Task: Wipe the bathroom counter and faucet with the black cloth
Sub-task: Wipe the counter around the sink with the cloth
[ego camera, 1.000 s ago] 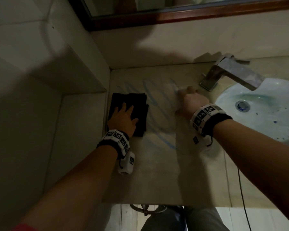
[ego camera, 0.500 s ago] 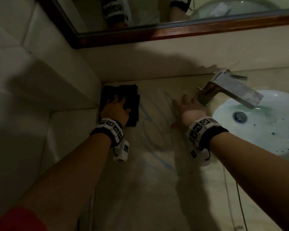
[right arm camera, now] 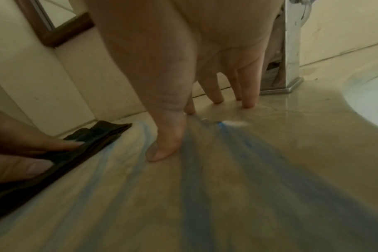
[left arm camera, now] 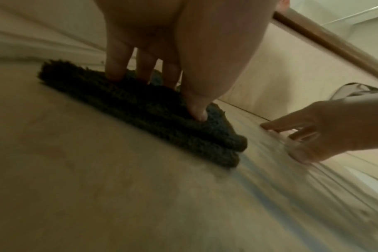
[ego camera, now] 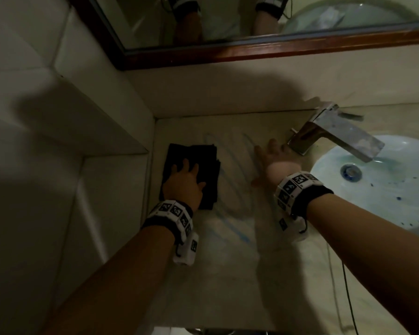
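A folded black cloth (ego camera: 196, 163) (left arm camera: 153, 109) (right arm camera: 86, 138) lies on the beige counter (ego camera: 228, 262) near the back left corner. My left hand (ego camera: 183, 182) presses flat on it with straight fingers (left arm camera: 117, 68). My right hand (ego camera: 273, 160) rests spread on the bare counter, fingertips (right arm camera: 247, 100) touching the surface just left of the chrome faucet (ego camera: 336, 134) (right arm camera: 291, 51). Blue smears (right arm camera: 196, 170) streak the counter between the two hands.
A white basin (ego camera: 385, 189) with a drain (ego camera: 351, 172) lies right of the faucet. A wood-framed mirror (ego camera: 252, 54) runs above the backsplash. Tiled wall (ego camera: 58, 141) bounds the counter on the left. A thin cable (ego camera: 348, 298) hangs at the counter's front right.
My left hand pushed the cloth toward the back wall, then drew it slightly back. My right hand slid closer to the faucet base. The head view tilted up, showing more mirror.
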The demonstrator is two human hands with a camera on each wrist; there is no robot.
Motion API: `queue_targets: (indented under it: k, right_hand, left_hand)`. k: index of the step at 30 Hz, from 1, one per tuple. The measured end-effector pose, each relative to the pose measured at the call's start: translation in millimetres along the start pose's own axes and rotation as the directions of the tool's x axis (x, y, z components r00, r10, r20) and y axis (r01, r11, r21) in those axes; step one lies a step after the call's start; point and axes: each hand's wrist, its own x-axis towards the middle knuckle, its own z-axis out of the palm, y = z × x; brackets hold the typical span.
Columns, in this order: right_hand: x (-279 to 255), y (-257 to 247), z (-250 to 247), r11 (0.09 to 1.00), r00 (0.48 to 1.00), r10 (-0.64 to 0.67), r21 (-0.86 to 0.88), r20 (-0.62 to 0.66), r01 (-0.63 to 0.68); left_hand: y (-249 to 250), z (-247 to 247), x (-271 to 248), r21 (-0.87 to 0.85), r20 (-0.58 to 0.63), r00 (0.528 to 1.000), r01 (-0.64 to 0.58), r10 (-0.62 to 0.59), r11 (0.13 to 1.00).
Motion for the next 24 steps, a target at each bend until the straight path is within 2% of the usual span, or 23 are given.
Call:
queue_targets:
  k: [11,15,19,24]
  right_hand:
    - [3.1,3.6,1.8,1.0,1.0,-0.016,0.0,-0.001,0.016]
    - [2.8,4.7,2.9,1.0,1.0,-0.02,0.023,0.0,0.02]
    - [0.0,3.1,2.0,1.0,1.0,-0.021,0.022,0.014,0.02]
    - [-3.4,4.9,4.9,0.998,0.999,-0.043,0.038,0.01,0.043]
  left_hand:
    - [-2.9,-44.7,74.8,-0.01,0.037,0.999,0.0,0.0,1.0]
    - [3.5,-30.2,56.7,-0.012,0.019,1.0,0.007,-0.006,1.0]
    - [13.7,1.3,12.0,0.004,-0.044,0.999,-0.031,0.031,1.0]
    - [33.6,21.3,-22.2,0.053,-0.023,1.0,0.011,-0.01,0.999]
